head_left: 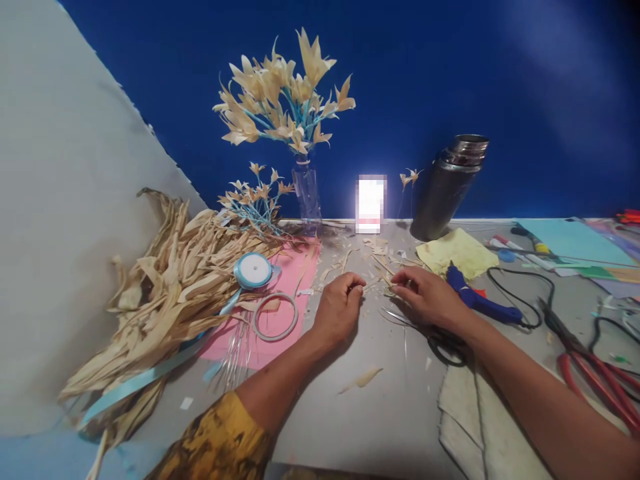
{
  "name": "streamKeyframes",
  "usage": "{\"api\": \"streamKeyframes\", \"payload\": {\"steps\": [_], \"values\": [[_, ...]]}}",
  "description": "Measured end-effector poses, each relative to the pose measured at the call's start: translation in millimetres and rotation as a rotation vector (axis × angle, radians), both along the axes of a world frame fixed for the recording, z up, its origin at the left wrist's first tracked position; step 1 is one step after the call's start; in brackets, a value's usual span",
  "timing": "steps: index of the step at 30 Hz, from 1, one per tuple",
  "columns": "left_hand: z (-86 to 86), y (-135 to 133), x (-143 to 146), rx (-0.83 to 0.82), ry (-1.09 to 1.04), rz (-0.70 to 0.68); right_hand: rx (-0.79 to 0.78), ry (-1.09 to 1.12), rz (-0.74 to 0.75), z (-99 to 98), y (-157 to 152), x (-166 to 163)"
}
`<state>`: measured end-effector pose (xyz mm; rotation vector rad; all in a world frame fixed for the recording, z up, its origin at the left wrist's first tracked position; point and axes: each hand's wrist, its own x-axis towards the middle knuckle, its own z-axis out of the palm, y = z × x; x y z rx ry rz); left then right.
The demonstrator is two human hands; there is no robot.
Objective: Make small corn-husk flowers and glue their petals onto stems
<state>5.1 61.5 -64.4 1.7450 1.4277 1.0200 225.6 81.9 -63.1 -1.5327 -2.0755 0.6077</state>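
- Head view: left hand and right hand have curled fingers; whether either pinches anything, I cannot tell.
- Thin dried-husk strip lies just beyond the nearer right fingertips, slanting away leftward.

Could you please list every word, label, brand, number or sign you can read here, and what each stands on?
There is no readable text.
Bright panel: blurred into blocks; any text is lost.
Spool: any print is too small to read.
Flask and glue gun: no legible marking.
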Motion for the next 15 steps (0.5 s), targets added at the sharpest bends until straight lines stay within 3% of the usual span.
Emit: {"api": "streamKeyframes", "payload": {"steps": [2,4,7,11,13,15], "values": [[-2.3,0,1,-0.016,-0.018,-0.004,0.031,-0.147,0.032,-2.1,0,-3],[-3.8,0,2,-0.047,-0.069,-0.007,0.037,-0.131,0.033,-2.0,1,-5],[-3.6,-1,7,-0.170,-0.279,-0.022,-0.072,0.219,-0.023,2.8,0,-7],[-1.6,-5,14,-0.378,-0.654,-0.183,-0.415,0.691,-0.105,11.7,-12,-14],[-2.2,-7,15,-0.476,-0.795,-0.284,-0.444,0.770,-0.116,15.0,-20,-20],[-3.6,-9,15,-0.547,-0.889,-0.339,-0.376,0.758,-0.129,17.5,-26,-27]]}}
